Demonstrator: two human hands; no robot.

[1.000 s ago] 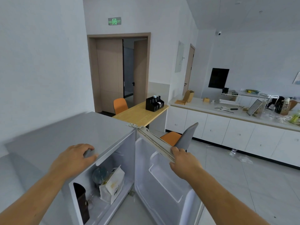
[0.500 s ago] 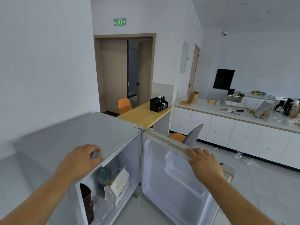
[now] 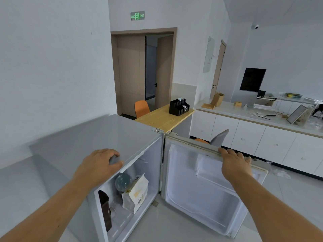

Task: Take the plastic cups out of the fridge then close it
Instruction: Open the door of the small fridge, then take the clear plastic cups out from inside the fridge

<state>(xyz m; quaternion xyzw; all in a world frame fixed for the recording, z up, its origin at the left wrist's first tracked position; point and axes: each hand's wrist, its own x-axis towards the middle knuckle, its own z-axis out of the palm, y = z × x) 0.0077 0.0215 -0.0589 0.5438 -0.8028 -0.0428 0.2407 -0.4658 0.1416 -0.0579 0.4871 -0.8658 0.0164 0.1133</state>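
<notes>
Right hand (image 3: 235, 163) grips top edge of fridge door (image 3: 201, 186), swung wide; left hand (image 3: 102, 164) rests on fridge (image 3: 104, 135) top. Plastic cups (image 3: 123, 183) inside, back of shelf w/ paper bag (image 3: 136, 193). Nothing out yet; closing left too.

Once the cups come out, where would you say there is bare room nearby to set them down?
The fridge top is bare from the left hand back to the wall. The wooden table is free in front of the black organizer. The fridge interior is crowded: dark bottle, paper bag, domed cup.
</notes>
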